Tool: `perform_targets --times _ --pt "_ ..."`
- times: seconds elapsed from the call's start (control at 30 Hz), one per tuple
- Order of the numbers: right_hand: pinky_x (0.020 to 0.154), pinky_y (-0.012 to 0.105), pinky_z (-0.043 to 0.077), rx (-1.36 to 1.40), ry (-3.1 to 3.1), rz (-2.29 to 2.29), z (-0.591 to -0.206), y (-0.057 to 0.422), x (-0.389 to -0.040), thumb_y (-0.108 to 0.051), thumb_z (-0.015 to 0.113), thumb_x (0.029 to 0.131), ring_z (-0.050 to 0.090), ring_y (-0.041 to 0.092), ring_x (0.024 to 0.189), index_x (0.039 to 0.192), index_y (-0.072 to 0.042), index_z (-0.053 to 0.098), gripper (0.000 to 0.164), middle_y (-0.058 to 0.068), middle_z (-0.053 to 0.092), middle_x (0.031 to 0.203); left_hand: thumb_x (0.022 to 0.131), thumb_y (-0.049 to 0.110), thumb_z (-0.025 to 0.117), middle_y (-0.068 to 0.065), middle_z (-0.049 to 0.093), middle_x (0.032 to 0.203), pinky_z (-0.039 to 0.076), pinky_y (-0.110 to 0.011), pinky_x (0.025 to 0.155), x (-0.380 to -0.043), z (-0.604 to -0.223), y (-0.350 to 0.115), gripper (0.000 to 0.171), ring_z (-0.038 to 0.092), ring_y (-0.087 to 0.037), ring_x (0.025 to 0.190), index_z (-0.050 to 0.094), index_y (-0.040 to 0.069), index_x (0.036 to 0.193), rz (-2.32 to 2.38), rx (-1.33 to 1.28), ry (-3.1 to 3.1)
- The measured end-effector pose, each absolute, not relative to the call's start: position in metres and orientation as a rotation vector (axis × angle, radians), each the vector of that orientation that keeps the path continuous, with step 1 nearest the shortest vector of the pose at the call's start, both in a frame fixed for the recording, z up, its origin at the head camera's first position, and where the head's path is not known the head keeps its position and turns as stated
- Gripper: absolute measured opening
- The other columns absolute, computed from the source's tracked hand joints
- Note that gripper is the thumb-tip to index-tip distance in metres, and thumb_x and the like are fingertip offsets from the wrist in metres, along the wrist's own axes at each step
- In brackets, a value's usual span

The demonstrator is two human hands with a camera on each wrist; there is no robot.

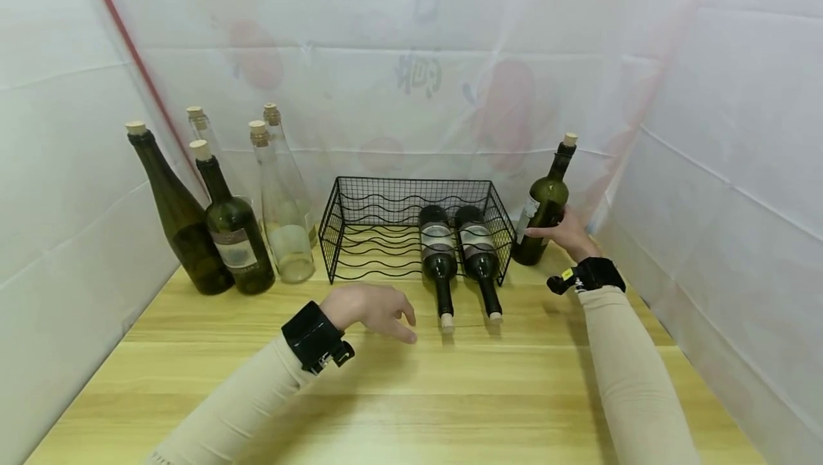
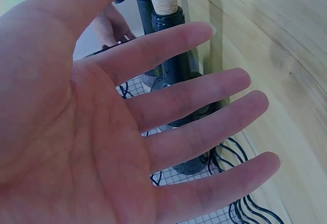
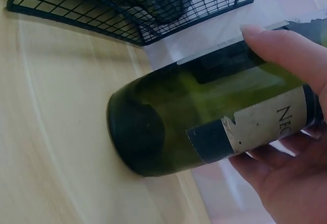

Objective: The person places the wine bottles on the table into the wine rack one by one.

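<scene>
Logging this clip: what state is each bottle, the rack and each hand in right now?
Green bottle at right: corked, gripped
Right hand: gripping that bottle
Left hand: open, holding nothing
Wire rack: holding two bottles in its right half
Racked bottles: lying, corked, necks toward the person
Dark bottles at left: upright, corked
Clear bottles: upright, corked

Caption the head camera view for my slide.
The right hand grips a green bottle beside a wire rack holding two corked bottles; the left hand is empty.
</scene>
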State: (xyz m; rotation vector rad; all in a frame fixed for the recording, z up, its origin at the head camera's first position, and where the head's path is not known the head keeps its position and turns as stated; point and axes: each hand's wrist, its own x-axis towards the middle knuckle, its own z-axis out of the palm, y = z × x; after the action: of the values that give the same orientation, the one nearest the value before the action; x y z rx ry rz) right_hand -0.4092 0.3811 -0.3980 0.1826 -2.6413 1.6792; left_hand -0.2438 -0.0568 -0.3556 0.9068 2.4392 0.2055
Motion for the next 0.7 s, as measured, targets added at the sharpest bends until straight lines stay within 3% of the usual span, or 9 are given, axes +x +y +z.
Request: perform_targets --times 0.17,0.4,0.7 --pt "0.121 0.061 0.033 0.245 -2.687 1.631 -0.401 0.384 -0.405 -0.022 0.088 0.084 0.032 0.046 0.150 0.165 -0.018 0.017 0.108 0.024 0.030 0.164 0.098 0.052 0.065 -0.008 0.066 0.142 0.050 -0.042 0.112 -0.244 -0.355 -0.057 0.050 0.063 -0.023 0.130 0.069 0.019 0.135 0.204 0.897 2.442" --pt "0.119 0.064 0.034 0.197 -2.820 1.519 -0.395 0.381 -0.392 -0.034 0.089 0.082 0.036 0.051 0.147 0.164 -0.005 0.017 0.113 0.031 0.035 0.159 0.098 0.052 0.065 -0.008 0.065 0.142 0.049 -0.042 0.113 -0.243 -0.352 -0.058 0.049 0.062 -0.023 0.131 0.068 0.019 0.135 0.207 0.875 2.444" --pt "0.120 0.067 0.031 0.220 -2.895 1.468 -0.387 0.379 -0.373 -0.027 0.085 0.086 0.027 0.053 0.151 0.165 -0.005 0.015 0.108 0.033 0.027 0.164 0.097 0.052 0.066 -0.008 0.065 0.142 0.049 -0.042 0.113 -0.241 -0.352 -0.059 0.049 0.062 -0.023 0.132 0.069 0.020 0.135 0.217 0.848 2.446"
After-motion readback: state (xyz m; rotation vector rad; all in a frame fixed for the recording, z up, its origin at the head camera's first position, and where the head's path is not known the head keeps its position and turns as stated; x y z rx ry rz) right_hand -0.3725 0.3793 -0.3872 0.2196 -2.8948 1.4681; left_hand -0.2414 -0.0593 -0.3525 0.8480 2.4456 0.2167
